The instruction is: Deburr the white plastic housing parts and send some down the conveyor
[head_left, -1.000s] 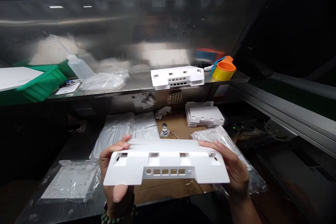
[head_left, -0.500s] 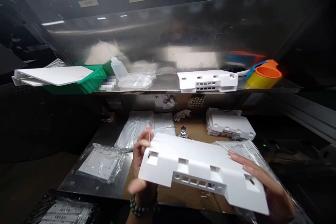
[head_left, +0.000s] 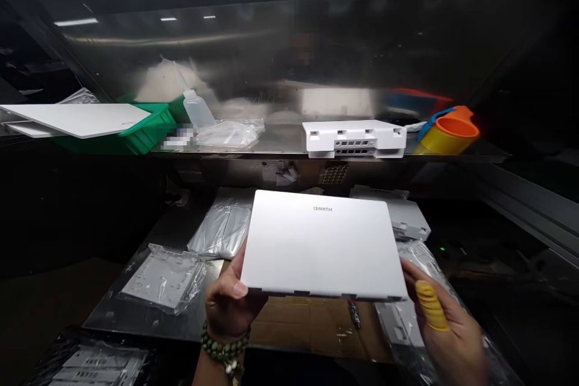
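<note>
Smooth white panel [head_left: 323, 253], HUAWEI lettering [head_left: 322, 209] inverted; left hand [head_left: 231, 304] pinching its corner; right hand [head_left: 447, 316] at edge, finger grip unclear.

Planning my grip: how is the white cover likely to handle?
The white cover is likely stiff, as its top looks flat, without sag, between left hand and right hand. It's probably light: the left hand grips just one near corner. That smooth top may be slippery.

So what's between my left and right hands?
In the head view, a white panel with upside-down HUAWEI lettering spans that stretch. The left hand holds one end; the right hand is at the other.
</note>
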`<state>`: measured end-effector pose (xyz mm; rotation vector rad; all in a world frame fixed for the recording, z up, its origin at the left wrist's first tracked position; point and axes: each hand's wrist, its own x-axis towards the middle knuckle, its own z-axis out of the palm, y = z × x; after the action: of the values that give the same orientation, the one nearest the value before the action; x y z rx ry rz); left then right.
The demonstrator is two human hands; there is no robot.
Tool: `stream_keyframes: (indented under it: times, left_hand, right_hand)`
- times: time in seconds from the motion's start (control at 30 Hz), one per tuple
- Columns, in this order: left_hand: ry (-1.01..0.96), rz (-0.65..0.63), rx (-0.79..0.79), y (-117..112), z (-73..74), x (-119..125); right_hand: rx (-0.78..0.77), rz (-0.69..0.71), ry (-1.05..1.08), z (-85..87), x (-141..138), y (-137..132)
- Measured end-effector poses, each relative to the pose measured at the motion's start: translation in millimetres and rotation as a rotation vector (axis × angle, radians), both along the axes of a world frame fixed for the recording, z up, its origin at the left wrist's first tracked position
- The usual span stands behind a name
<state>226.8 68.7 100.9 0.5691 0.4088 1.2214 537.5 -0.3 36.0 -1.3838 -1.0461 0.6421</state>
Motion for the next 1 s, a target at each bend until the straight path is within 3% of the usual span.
stream_keyframes:
  times: [0.1,0.37,0.7,0.87,1.0]
  left_hand:
    - [0.027,0.033,-0.031,1.0,-4.0,-0.7]
    - [-0.061,-0.01,0.016,4.0,-24.8,-11.5]
    - [0.119,0.189,-0.269,9.4,-29.8,-17.5]
    - [0.447,0.21,-0.188,29.0,-30.2,-18.2]
    - [0.532,0.36,-0.094,34.9,-36.8,-11.0]
  right_hand:
    - [-0.044,0.116,0.091,0.2,2.8,-4.8]
    - [-0.047,0.209,0.267,16.9,-3.4,-7.3]
    - [-0.043,0.299,0.353,32.8,-15.9,-7.2]
    - [-0.067,0.315,0.241,25.3,-14.8,-4.0]
    - [-0.048,0.306,0.061,10.6,-11.6,1.4]
